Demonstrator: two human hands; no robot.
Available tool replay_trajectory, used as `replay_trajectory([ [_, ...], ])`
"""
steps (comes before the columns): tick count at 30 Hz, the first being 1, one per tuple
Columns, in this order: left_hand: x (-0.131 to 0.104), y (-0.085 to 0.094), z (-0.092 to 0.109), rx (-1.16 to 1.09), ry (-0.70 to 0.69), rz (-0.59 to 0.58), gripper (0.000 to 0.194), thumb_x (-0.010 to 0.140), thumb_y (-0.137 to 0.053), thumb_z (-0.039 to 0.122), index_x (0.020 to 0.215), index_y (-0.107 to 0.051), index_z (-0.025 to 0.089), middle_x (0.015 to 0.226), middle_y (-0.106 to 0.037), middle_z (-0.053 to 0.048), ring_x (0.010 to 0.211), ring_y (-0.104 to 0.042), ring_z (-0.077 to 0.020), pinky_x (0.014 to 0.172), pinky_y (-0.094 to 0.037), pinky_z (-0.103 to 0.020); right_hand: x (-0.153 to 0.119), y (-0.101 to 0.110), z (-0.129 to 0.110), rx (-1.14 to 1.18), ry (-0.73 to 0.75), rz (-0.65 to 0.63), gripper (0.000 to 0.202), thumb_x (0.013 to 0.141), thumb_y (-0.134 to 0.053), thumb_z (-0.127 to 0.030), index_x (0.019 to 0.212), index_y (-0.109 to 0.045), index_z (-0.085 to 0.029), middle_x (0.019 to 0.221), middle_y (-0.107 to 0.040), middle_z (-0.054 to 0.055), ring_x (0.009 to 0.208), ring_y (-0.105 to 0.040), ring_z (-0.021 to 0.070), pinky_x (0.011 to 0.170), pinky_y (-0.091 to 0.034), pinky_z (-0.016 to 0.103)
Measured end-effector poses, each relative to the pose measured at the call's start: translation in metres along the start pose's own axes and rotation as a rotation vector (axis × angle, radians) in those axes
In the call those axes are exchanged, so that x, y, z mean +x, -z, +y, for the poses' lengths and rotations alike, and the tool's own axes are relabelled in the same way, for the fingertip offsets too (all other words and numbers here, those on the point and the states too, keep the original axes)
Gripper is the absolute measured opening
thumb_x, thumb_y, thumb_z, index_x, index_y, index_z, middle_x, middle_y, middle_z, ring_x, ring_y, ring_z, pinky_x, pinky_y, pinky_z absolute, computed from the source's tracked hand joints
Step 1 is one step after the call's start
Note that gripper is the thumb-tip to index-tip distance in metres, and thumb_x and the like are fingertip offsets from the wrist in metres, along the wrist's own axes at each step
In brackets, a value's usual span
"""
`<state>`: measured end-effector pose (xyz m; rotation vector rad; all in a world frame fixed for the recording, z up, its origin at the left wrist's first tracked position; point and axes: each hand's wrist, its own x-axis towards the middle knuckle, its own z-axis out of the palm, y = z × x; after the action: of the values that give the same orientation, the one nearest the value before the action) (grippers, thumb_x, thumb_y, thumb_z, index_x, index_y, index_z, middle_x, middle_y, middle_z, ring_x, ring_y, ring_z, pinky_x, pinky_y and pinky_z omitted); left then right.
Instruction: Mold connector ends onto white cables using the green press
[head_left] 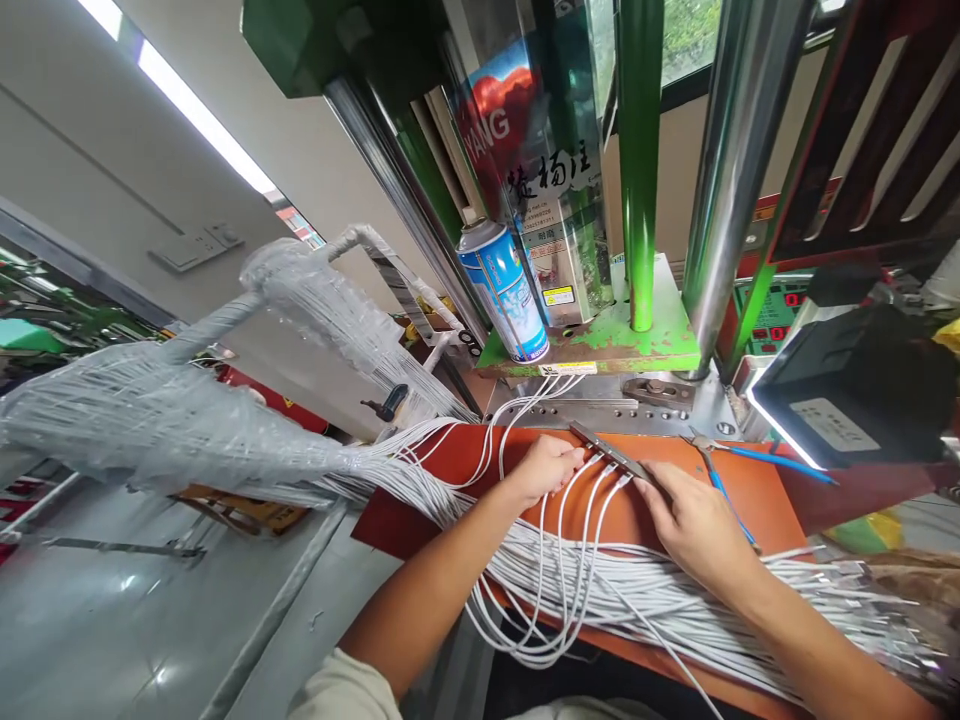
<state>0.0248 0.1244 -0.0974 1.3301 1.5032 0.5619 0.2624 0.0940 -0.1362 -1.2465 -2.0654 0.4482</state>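
Observation:
A narrow metal bar (604, 450) lies at a slant above an orange-brown mat (750, 492), with several white cables (564, 510) running from its lower edge and looping down towards me. My right hand (688, 510) is closed around the bar's right end. Beside its left part, the fingers of my left hand (549, 468) are pinched on a white cable close to the bar; the cable's tip is hidden by the fingers. A thick bundle of white cables (637, 590) spreads across the mat under both wrists.
Blue-handled pliers (720, 475) rest on the mat at the right. Behind it stands a green press (641, 250) with a blue spray can (508, 295) on its plate. Plastic-wrapped cables (165, 415) hang over a rack at the left. A dark box-like panel (855, 385) stands at the right.

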Motion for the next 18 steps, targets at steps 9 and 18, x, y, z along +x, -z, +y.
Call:
replay_trajectory([
  [9,0.006,-0.003,0.006,0.052,0.012,0.002,0.049,0.098,-0.043,0.06,0.077,-0.052,0.017,0.05,-0.033,0.01,0.042,-0.025,-0.0065,0.046,-0.025,-0.021,0.0,0.004,-0.008,0.054,0.069,-0.114,0.031,0.109,-0.036,-0.038,0.106,-0.06,-0.02,0.096,-0.069,0.008,0.084,-0.067,0.0232,0.075,-0.051,0.037],
  [18,-0.023,-0.012,0.023,0.505,-0.244,0.337,0.028,0.103,-0.051,0.037,0.091,-0.065,0.017,0.093,-0.065,-0.009,0.092,-0.058,-0.022,0.082,-0.044,-0.033,0.003,0.0,-0.004,0.031,0.006,-0.061,0.031,0.108,-0.04,-0.041,0.111,-0.063,-0.02,0.098,-0.072,0.007,0.087,-0.068,0.0238,0.078,-0.051,0.037],
])
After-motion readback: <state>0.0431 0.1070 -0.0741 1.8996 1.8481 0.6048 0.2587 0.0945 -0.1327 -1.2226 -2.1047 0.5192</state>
